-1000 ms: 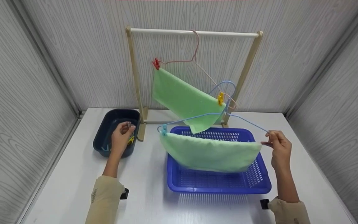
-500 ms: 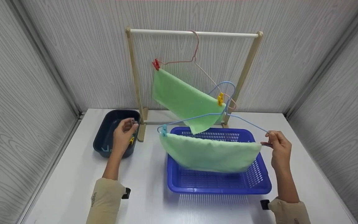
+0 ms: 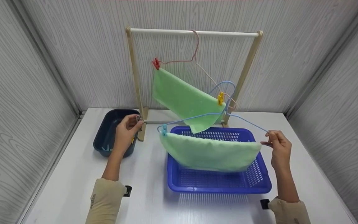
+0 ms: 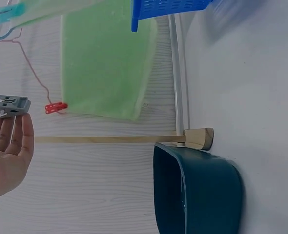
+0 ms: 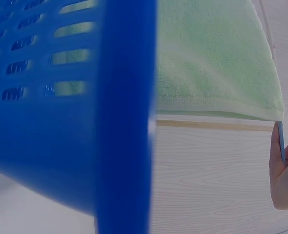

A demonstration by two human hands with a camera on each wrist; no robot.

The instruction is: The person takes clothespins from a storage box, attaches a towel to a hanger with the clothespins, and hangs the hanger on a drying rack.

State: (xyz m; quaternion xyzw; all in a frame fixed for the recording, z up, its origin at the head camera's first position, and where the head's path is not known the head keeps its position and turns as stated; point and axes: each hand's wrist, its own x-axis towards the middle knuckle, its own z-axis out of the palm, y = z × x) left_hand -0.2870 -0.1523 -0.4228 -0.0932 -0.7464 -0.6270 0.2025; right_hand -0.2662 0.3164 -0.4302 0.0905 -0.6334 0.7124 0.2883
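Observation:
In the head view my left hand (image 3: 125,133) is raised over the dark teal tub's right side. Its thumb and fingertips pinch a grey clothespin (image 4: 10,105), seen clearly in the left wrist view. My right hand (image 3: 281,148) grips the right end of a blue wire hanger (image 3: 194,117). A pale green towel (image 3: 210,154) hangs folded from this hanger, above the blue basket. A light blue clothespin (image 3: 164,129) clips its left corner. At the right corner a thin dark piece reaches my fingers; its kind is unclear. The right wrist view shows a thin blue strip (image 5: 281,141) there.
Behind, a wooden rack with a white rod (image 3: 166,31) carries a tilted pink hanger (image 3: 179,61). On it hangs another green towel (image 3: 182,96) with red (image 3: 156,63) and yellow (image 3: 220,99) clothespins. The blue basket (image 3: 219,189) and the teal tub (image 3: 99,135) stand on the white table.
My left hand has moved to the right and slightly up from inside the tub's area, carrying the grey clothespin. My right hand, the hanger and the towel look still.

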